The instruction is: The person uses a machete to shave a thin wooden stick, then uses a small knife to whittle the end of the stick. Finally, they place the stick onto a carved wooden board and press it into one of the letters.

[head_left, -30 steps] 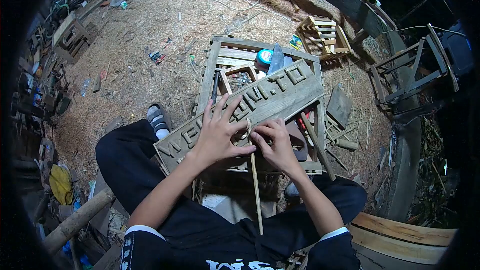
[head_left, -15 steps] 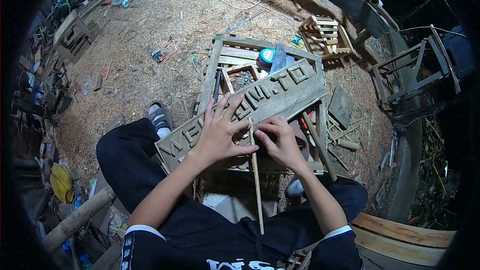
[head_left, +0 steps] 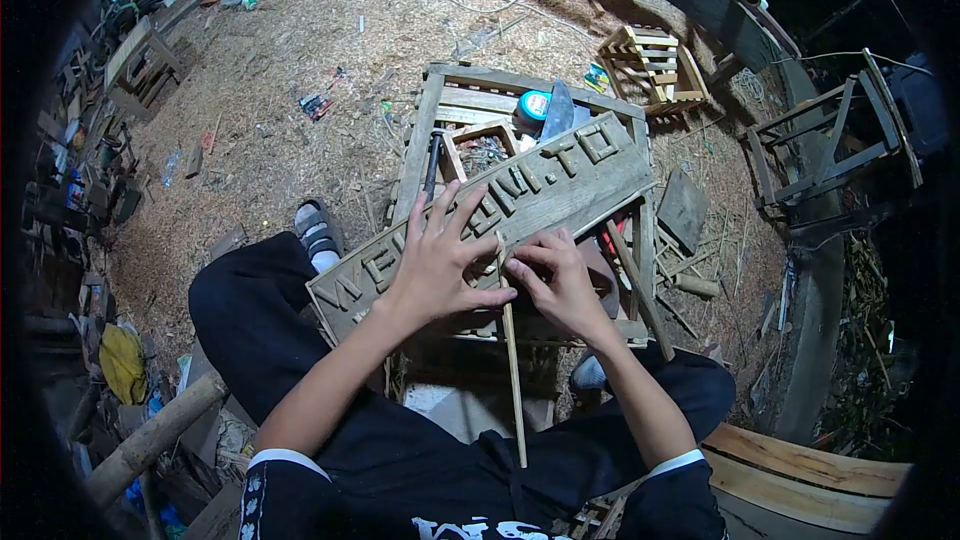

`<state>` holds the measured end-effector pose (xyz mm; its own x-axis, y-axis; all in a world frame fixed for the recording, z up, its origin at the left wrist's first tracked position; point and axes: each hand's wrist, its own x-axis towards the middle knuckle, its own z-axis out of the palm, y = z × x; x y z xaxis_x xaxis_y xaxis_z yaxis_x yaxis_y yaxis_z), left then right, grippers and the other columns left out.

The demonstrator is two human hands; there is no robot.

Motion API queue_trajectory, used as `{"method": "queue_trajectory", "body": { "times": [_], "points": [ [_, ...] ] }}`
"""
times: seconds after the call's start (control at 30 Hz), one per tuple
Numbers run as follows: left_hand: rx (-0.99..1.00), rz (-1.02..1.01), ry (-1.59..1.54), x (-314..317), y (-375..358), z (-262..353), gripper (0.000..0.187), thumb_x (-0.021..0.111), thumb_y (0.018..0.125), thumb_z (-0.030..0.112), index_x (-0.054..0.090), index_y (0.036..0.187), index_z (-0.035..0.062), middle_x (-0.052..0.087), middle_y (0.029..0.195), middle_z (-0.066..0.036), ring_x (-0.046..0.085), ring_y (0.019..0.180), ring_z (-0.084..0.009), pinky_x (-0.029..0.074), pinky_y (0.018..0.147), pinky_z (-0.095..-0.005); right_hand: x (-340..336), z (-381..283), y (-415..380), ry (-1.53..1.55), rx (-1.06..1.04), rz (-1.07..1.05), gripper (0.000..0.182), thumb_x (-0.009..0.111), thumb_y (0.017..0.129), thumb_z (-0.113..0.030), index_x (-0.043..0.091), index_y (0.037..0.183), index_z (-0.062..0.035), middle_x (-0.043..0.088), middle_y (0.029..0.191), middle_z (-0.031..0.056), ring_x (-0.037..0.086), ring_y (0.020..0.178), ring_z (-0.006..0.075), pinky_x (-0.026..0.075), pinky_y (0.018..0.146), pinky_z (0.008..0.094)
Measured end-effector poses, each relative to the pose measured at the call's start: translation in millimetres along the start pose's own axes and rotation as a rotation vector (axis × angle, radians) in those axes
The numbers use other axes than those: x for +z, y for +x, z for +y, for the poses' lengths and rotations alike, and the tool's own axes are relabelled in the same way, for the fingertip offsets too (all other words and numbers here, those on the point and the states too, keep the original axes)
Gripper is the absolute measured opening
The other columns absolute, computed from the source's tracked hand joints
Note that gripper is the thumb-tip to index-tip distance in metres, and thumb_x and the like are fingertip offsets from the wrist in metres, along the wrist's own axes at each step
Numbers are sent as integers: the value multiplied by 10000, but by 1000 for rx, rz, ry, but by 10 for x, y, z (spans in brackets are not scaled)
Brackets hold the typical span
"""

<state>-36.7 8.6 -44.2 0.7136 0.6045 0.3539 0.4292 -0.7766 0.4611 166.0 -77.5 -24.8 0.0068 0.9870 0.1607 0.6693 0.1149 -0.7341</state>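
A long weathered wooden board [head_left: 590, 180] with raised letters, reading roughly "WELCOM.TO", lies slanted before me. My left hand [head_left: 440, 265] rests over its lower edge, fingers spread across the letters. Its thumb and index finger bear on a thin wooden stick [head_left: 513, 370], which hangs from the board's edge toward my lap. Right beside the stick's upper end, my right hand [head_left: 555, 280] is closed in a pinch at the board's edge. Whatever lies between those fingertips is too small and covered to make out.
Under the board stands a slatted wooden table [head_left: 432, 120] with a small box [head_left: 452, 162] of bits, a round blue-lidded container [head_left: 533, 106], a broad blade [head_left: 560, 112] and a hammer-like tool [head_left: 433, 165]. A wooden crate [head_left: 690, 75] sits behind. Shavings cover the ground.
The board and table have shifted very slightly in view. Both hands keep nearly the same place, with the right fingertips moving a little at the stick.
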Motion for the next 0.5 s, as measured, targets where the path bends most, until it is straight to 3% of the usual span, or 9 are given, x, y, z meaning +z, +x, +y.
{"method": "queue_trajectory", "body": {
  "times": [0.23,0.33,0.5],
  "points": [
    [8,10,5,3,2,1,584,796,725,669,749,1007,160,345,1624,-180,261,1513,-460,195,1179,-697,-9,9,-6,23,-2,8,143,742,894,-95,743,987,14,700,955,131,630,914,307,413,970,418],
    [6,11,-3,1,-1,-2,584,798,724,670,749,1003,158,347,1622,-180,261,1512,-463,191,1180,-698,1,75,-6,33,-16,18,136,742,883,-87,760,986,0,685,979,142,577,966,331,477,882,423],
    [5,9,0,-1,0,-1,583,799,725,669,750,1010,162,350,1621,-179,261,1511,-466,192,1180,-698,9,41,-16,41,8,13,136,745,880,-78,754,988,3,694,971,134,585,944,319,450,909,420]
  ]
}}
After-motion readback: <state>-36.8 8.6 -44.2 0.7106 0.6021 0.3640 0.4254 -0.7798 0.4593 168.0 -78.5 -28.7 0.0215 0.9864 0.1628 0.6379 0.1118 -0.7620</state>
